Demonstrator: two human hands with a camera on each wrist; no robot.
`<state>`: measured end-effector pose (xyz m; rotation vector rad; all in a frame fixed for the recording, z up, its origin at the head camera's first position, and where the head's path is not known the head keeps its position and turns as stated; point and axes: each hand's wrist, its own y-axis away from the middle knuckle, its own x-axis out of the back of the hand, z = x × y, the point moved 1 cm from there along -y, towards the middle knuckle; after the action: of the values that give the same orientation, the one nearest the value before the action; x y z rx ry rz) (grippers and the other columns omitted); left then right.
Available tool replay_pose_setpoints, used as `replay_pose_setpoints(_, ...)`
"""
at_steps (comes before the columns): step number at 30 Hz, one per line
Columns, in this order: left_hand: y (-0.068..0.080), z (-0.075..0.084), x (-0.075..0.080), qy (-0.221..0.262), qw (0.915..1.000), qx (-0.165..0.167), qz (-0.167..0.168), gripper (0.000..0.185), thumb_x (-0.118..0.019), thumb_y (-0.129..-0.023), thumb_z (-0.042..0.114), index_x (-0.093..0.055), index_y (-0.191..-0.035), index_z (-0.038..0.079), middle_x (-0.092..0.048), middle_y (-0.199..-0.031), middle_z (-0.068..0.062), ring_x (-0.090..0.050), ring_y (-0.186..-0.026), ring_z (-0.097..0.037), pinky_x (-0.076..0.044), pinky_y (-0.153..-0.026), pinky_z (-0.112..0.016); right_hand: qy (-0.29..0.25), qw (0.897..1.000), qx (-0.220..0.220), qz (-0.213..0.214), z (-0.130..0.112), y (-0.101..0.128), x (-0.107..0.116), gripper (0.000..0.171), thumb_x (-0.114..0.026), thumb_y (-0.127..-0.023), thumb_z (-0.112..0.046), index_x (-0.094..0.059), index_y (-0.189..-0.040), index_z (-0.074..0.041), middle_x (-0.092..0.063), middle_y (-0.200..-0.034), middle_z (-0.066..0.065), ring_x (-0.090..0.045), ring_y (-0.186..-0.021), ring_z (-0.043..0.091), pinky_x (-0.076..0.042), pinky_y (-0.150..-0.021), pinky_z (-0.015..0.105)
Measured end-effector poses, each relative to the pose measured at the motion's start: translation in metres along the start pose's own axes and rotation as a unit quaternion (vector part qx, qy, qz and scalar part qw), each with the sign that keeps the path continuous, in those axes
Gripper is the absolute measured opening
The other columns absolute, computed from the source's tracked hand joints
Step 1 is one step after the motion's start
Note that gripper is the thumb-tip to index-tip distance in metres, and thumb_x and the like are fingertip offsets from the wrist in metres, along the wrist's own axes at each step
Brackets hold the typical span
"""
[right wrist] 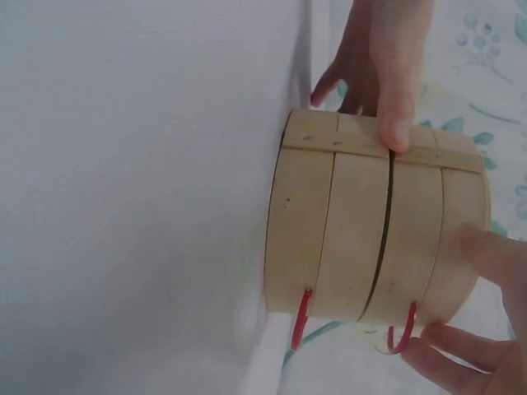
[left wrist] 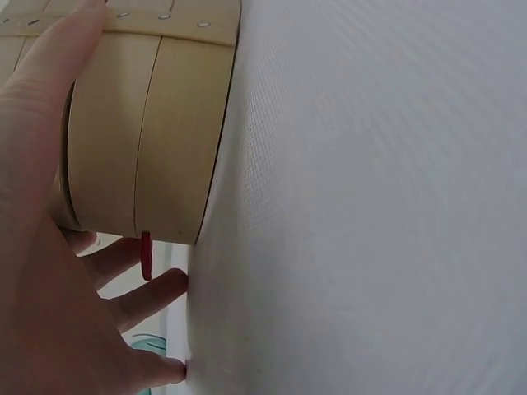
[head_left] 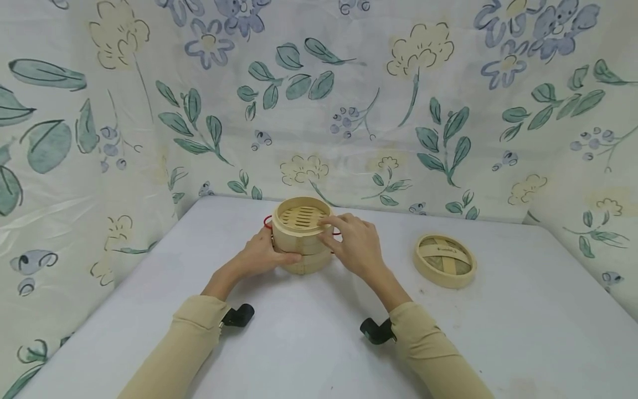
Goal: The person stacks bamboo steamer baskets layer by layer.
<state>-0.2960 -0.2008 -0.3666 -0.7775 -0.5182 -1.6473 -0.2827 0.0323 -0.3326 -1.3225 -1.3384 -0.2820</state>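
Observation:
A two-tier round bamboo steamer stands on the white table. In the head view the upper basket (head_left: 289, 239) has a slatted floor and no cover, and sits on the lower basket (head_left: 305, 266). My left hand (head_left: 259, 252) grips the stack from the left, thumb across the front near the seam and fingers partly hidden behind. With thumb and fingers, my right hand (head_left: 355, 241) pinches the upper basket's right rim. Red loops (right wrist: 403, 336) stick out from the sides. In the right wrist view a thin dark gap runs between the tiers.
The woven bamboo lid (head_left: 445, 260) lies on the table (head_left: 309, 343) to the right of the steamer. A flower-patterned cloth (head_left: 349, 138) hangs behind the table and along its sides. Black wrist devices (head_left: 376, 331) sit under both sleeves.

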Motion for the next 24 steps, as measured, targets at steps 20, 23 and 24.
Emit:
replay_pose_setpoints(20, -0.002, 0.001, -0.005, -0.035, 0.9989, -0.019, 0.023, 0.100, -0.080, -0.076, 0.054, -0.027, -0.152, 0.013, -0.051, -0.141, -0.018, -0.051, -0.127, -0.039, -0.041, -0.101, -0.060, -0.034, 0.999, 0.013, 0.007, 0.007, 0.001, -0.006, 0.030, -0.068, -0.093, -0.038, -0.069, -0.121, -0.027, -0.068, -0.119, 0.004, -0.063, -0.103, 0.022, -0.048, -0.088, 0.049)
replay_pose_setpoints(23, -0.002, 0.001, -0.006, -0.033, 0.9991, -0.018, 0.019, 0.098, -0.080, -0.076, 0.054, -0.029, -0.150, 0.013, -0.054, -0.139, -0.017, -0.053, -0.124, -0.037, -0.043, -0.099, -0.057, -0.047, 0.999, 0.016, -0.017, 0.010, 0.001, -0.003, 0.033, -0.066, -0.095, -0.037, -0.067, -0.126, -0.027, -0.066, -0.121, 0.005, -0.062, -0.103, 0.022, -0.048, -0.088, 0.049)
replay_pose_setpoints(24, -0.002, 0.001, -0.006, -0.034, 0.9991, -0.020, 0.017, 0.097, -0.079, -0.077, 0.054, -0.030, -0.150, 0.013, -0.055, -0.138, -0.017, -0.054, -0.123, -0.037, -0.044, -0.098, -0.057, -0.053, 0.998, 0.017, -0.028, 0.012, 0.001, -0.002, 0.034, -0.066, -0.095, -0.036, -0.066, -0.127, -0.027, -0.066, -0.123, 0.006, -0.062, -0.104, 0.022, -0.049, -0.089, 0.049)
